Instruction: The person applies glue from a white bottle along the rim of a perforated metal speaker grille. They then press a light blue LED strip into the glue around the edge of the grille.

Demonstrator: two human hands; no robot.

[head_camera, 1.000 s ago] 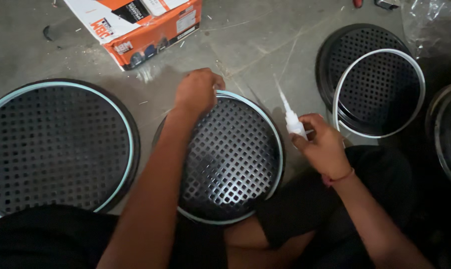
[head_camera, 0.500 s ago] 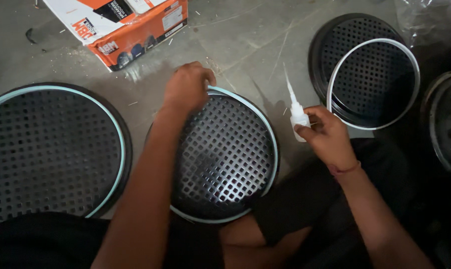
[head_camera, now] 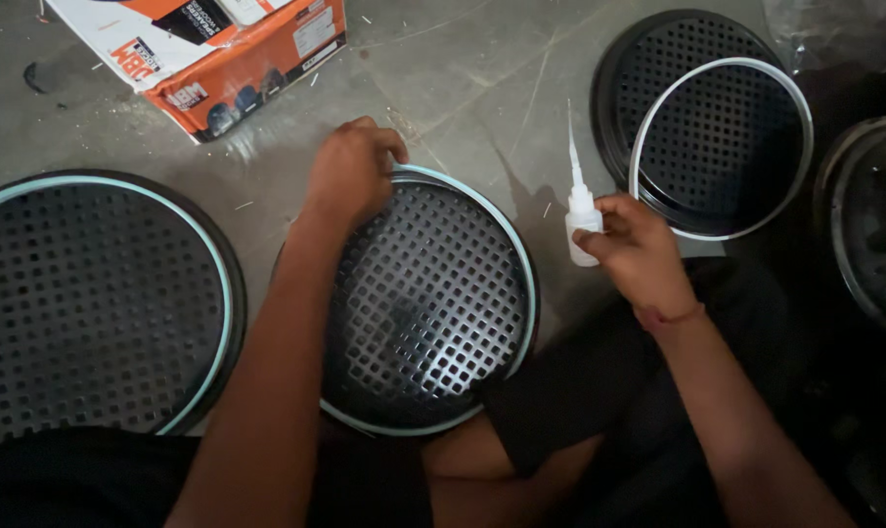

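Head view, looking down at the floor. Left hand (head_camera: pixel 350 176) presses its fingers, closed together, onto the far rim of the centre grille (head_camera: pixel 428 303), a black perforated disc with a pale ring around its edge, lying flat between the knees. Right hand (head_camera: pixel 639 249) has its fingers clamped on a small white glue bottle (head_camera: pixel 580 220), long nozzle pointing up and away from the grille, held just right of the disc rim and apart from it.

Judgement: step in hand looks like seating the pale ring on the rim while the glue is held ready. Next move calls for tipping the nozzle down to the rim just beside the left fingers.

Hidden: left fingertips and the rim under them; whether the bottle is capped; near rim of the grille, behind the forearm. Left grille (head_camera: pixel 91 303) cut off by frame edge.
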